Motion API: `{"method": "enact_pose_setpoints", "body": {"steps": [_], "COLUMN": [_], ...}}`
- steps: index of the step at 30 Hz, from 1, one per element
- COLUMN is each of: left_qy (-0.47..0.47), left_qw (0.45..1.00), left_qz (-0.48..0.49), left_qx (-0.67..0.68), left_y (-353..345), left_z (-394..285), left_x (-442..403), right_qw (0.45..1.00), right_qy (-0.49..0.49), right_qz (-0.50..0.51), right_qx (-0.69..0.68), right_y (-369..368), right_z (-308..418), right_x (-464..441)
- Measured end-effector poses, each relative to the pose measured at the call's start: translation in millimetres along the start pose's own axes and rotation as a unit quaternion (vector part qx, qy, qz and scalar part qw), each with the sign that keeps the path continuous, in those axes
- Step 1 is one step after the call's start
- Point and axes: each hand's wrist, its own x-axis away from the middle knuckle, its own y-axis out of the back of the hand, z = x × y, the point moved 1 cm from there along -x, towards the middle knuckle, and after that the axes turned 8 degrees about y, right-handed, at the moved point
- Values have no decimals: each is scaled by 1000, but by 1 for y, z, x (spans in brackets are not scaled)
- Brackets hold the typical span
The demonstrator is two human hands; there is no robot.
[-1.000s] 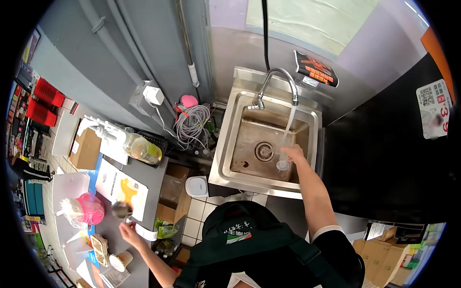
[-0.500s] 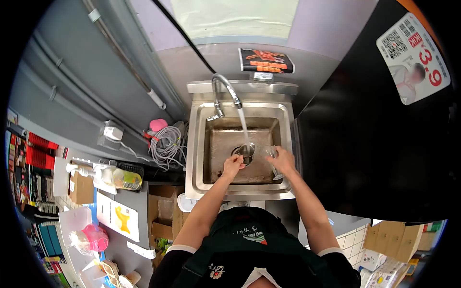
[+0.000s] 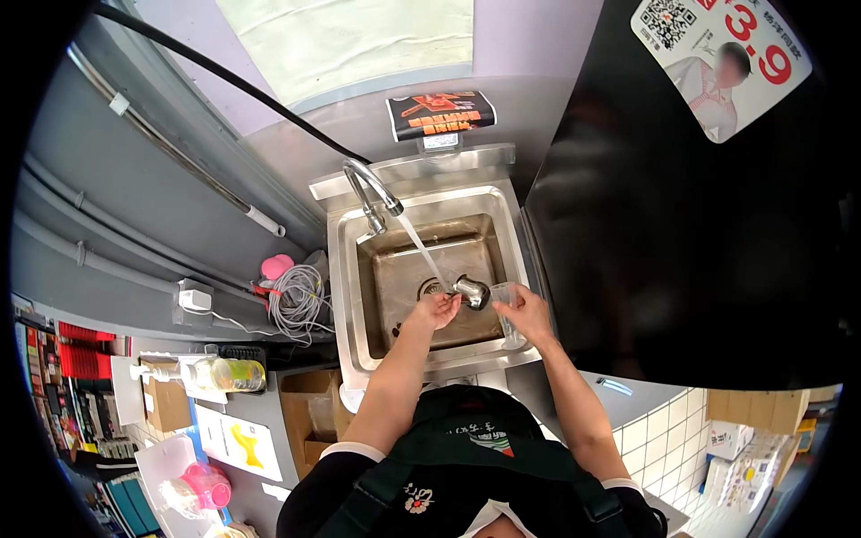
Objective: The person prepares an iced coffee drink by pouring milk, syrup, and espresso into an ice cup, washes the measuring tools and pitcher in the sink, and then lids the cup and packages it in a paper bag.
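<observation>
My left hand point(image 3: 438, 310) is closed on the handle of a small metal pitcher point(image 3: 473, 293), tilted on its side toward the right above the sink basin. In my right hand point(image 3: 529, 316) is a clear cup point(image 3: 509, 334), held close to the pitcher at the basin's right side. Water runs from the curved faucet point(image 3: 372, 186) in a slanting stream point(image 3: 425, 248) that falls near the pitcher and the drain point(image 3: 431, 288). Whether liquid passes between pitcher and cup I cannot tell. Both vessels are inside the rim of the steel sink point(image 3: 346, 305).
A tall black panel point(image 3: 664, 242) stands close on the right. To the left lie a coiled grey cable point(image 3: 299, 300) and a pink object point(image 3: 277, 266). A pump bottle point(image 3: 229, 374) and a pink jug point(image 3: 208, 485) stand on the left counter.
The metal pitcher has gone from upright under the stream to tipped rightward, nearer the clear cup. My left hand has turned with it. The whole view has shifted and rotated.
</observation>
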Motion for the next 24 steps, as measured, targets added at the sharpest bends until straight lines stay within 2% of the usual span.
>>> {"method": "enact_pose_setpoints", "body": {"steps": [2, 4, 7, 11, 13, 14, 15, 16, 17, 18, 20, 22, 24], "left_qy": [7, 57, 85, 91, -19, -19, -81, -138, -177, -175, -274, -249, -311], "left_qw": [1000, 997, 994, 992, 973, 972, 918, 834, 814, 812, 755, 757, 677], "left_qz": [-10, 54, 66, 90, -18, -16, -67, -115, -95, -93, -70, -62, -148], "left_qx": [-1, 6, 25, 20, -230, -233, -383, -521, -545, -549, -591, -600, -650], "left_y": [6, 14, 15, 40, 44, 37, 26, 22, 29, 31, 21, 11, -3], "left_z": [0, -7, -11, -36, -53, -57, -59, -59, -64, -63, -54, -43, -32], "left_x": [-3, -10, 1, 5, 16, 29, 51, 62, 51, 45, 37, 32, 30], "right_qw": [1000, 999, 998, 996, 997, 997, 997, 997, 997, 997, 995, 993, 992], "right_qy": [-7, -10, -32, -36, -39, -38, -33, -31, -38, -41, -36, -55, -62], "right_qz": [-12, -42, -53, -75, -66, -69, -72, -75, -63, -68, -71, -74, -85], "right_qx": [-2, 2, -19, -22, -13, -13, -9, -5, -15, -15, -65, -67, -77], "right_y": [-2, -1, -5, -13, -17, -19, -21, -23, -30, -33, -38, -40, -39], "right_z": [-3, 0, 1, 12, 10, 13, 17, 18, 8, 10, 17, 23, 28], "right_x": [5, 10, 13, 23, 29, 30, 35, 42, 43, 47, 53, 60, 63]}}
